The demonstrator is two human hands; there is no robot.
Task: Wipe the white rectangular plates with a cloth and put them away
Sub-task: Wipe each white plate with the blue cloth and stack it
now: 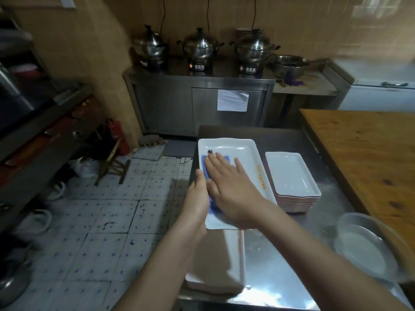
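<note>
A white rectangular plate (pixel 238 151) is tilted over the left side of the steel table. My left hand (pixel 197 194) grips its left edge. My right hand (pixel 231 185) lies flat, fingers spread, pressing a blue cloth (pixel 207 167) onto the plate's inside. A stack of white rectangular plates (pixel 292 176) stands just right of it. Another stack of the same plates (pixel 215 261) sits near the table's front edge, under my forearms and partly hidden by them.
A clear round bowl (pixel 363 248) sits at the right front of the steel table (pixel 285 250). A wooden table (pixel 368 153) adjoins on the right. A steel cabinet (pixel 197 104) with three lidded pots stands at the far wall. Tiled floor lies to the left.
</note>
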